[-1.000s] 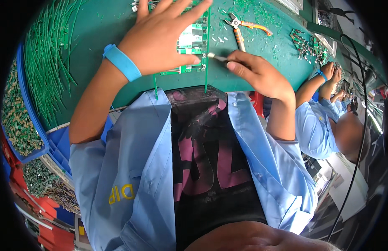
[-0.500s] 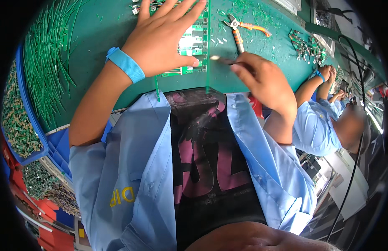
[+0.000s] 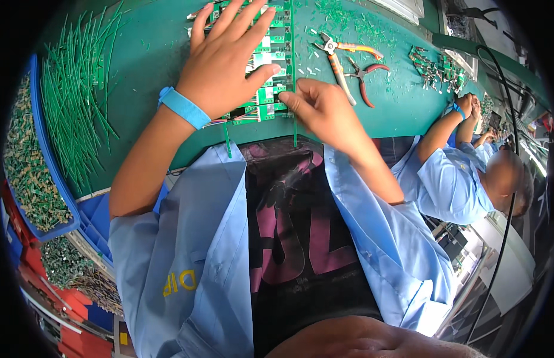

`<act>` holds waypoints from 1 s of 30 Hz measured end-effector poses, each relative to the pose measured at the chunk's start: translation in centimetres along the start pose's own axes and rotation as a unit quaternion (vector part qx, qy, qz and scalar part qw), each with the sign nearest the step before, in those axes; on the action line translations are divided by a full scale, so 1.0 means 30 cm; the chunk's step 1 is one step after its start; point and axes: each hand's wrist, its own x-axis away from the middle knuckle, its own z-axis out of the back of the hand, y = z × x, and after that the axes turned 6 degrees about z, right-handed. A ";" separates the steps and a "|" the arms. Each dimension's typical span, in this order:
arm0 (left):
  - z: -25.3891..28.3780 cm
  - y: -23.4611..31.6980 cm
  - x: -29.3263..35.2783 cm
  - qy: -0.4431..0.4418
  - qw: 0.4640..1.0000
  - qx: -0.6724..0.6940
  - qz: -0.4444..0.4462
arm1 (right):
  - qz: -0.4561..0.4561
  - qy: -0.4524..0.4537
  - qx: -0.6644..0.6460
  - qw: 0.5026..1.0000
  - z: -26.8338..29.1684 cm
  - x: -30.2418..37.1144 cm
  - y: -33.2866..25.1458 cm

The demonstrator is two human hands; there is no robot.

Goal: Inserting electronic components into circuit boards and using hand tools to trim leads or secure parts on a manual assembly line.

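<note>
A panel of green circuit boards (image 3: pixel 267 58) with white parts and thin wires lies on the bench in front of me. Across its upper left part my left hand (image 3: pixel 226 65) rests flat, fingers spread. My right hand (image 3: pixel 324 113) is at the panel's right edge, its thumb and bent fingers closed around the narrow green edge strip (image 3: pixel 293 36); the fingertips are partly hidden. Right of the panel lie cutters with orange-and-white handles (image 3: pixel 336 62) and small pliers with red handles (image 3: pixel 363 77).
Long thin green strips (image 3: pixel 77 95) lie heaped at left, beside a blue bin (image 3: pixel 68 218) of small boards. Green scraps (image 3: pixel 348 18) litter the far bench. A pile of wired boards (image 3: pixel 435 68) stands at right, near a co-worker's hands (image 3: pixel 468 106).
My right hand has put down the red-handled pliers beside the cutters and moved left onto the panel's edge. My left hand stays on the boards.
</note>
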 end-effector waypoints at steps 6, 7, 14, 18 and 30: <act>0.024 0.035 0.019 0.027 0.998 0.041 0.041 | 0.015 0.056 0.095 0.994 -0.004 0.042 -0.086; 0.027 0.039 0.022 0.034 0.996 0.060 0.057 | 0.013 0.054 0.107 0.993 0.001 0.041 -0.093; 0.056 0.073 0.027 0.032 0.996 0.068 0.038 | -0.028 0.061 -0.204 0.977 0.006 -0.003 0.035; 0.071 0.090 0.027 -0.034 0.999 0.028 0.019 | -0.067 0.147 -0.338 0.927 -0.002 -0.021 0.018; 0.127 0.108 -0.049 -0.044 0.999 0.026 0.000 | 0.057 0.218 -0.043 0.973 -0.002 -0.075 0.052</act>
